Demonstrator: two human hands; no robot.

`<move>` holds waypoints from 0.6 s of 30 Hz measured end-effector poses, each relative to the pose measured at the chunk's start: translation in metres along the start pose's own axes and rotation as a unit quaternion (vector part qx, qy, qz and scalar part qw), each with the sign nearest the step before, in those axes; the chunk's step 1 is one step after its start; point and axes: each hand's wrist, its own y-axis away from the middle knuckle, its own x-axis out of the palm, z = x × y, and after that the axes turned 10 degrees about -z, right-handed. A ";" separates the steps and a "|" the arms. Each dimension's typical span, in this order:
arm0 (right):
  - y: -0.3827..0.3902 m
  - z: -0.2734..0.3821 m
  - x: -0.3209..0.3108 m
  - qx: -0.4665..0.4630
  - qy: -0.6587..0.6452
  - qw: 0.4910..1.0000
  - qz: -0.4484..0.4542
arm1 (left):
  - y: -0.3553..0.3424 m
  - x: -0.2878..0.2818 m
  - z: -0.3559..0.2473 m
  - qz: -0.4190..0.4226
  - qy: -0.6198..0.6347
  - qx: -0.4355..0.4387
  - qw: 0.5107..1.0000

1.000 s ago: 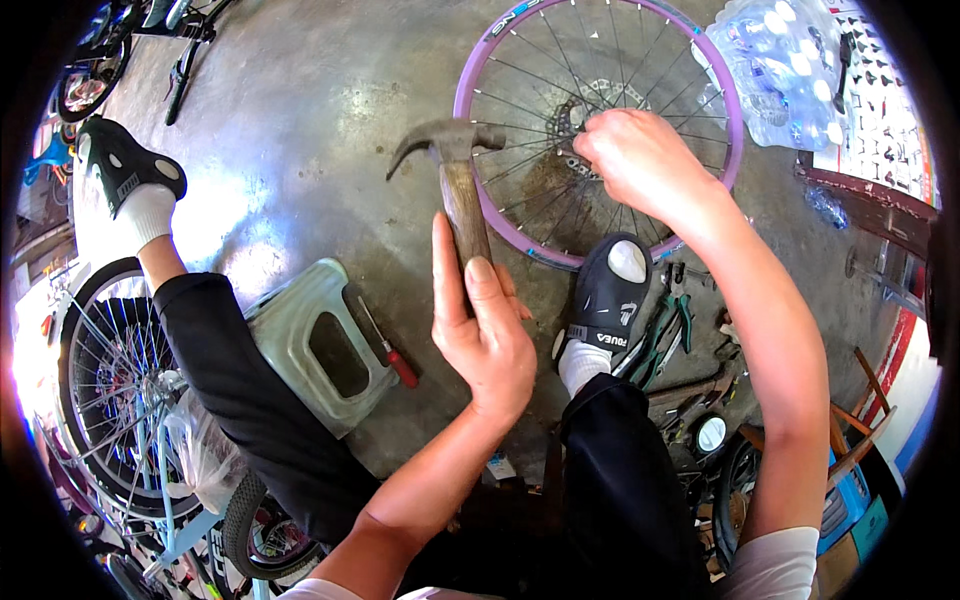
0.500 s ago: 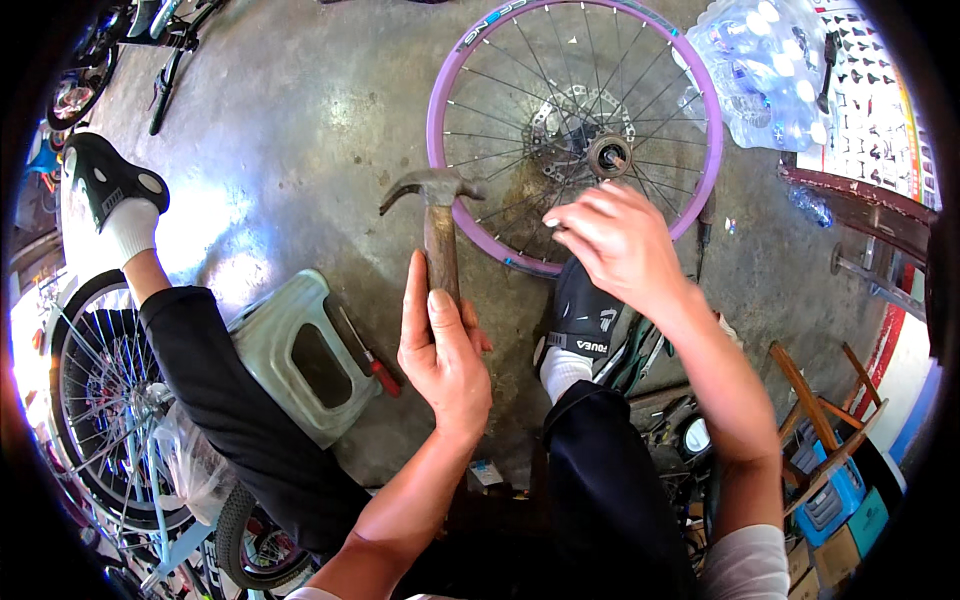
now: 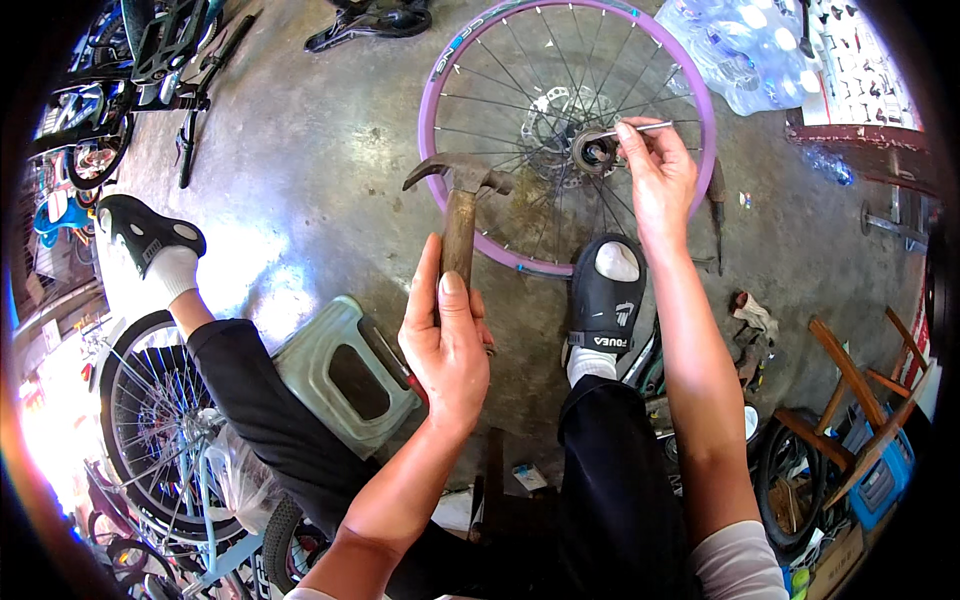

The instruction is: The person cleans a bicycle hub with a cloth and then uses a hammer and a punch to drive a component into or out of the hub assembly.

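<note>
My left hand [image 3: 448,355] grips the wooden handle of a claw hammer [image 3: 460,228], head up, below and left of the hub. My right hand [image 3: 660,185] pinches a thin metal rod [image 3: 650,127], whose left end is at the freewheel body [image 3: 592,150] on the hub. The bicycle wheel with a purple rim [image 3: 428,135] and a brake disc [image 3: 550,110] lies flat on the concrete floor beyond my feet, in black slip-on shoes [image 3: 603,300].
A grey plastic stool [image 3: 290,350] and red-handled screwdriver [image 3: 410,378] lie between my legs. Bicycles stand left; a saddle [image 3: 365,20] lies ahead. Bottled-water packs [image 3: 745,50], a long tool [image 3: 716,205], a wooden frame [image 3: 850,370] and a blue case [image 3: 880,470] are at right.
My right hand dropped from the hub toward me, then rose back beside it, the rod now showing clearly across it. The hammer dipped, then rose slightly, still in my left hand. The view shifted.
</note>
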 end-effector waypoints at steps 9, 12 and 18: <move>-0.004 0.002 0.003 -0.049 0.057 0.997 -0.003 | -0.008 0.003 -0.017 0.018 -0.057 -0.026 0.998; -0.009 0.003 0.004 -0.053 0.059 0.997 0.011 | -0.041 0.018 -0.046 0.080 -0.192 0.162 0.965; -0.016 0.001 0.006 -0.061 0.058 0.996 0.028 | -0.104 0.098 -0.121 0.240 -0.170 0.537 0.791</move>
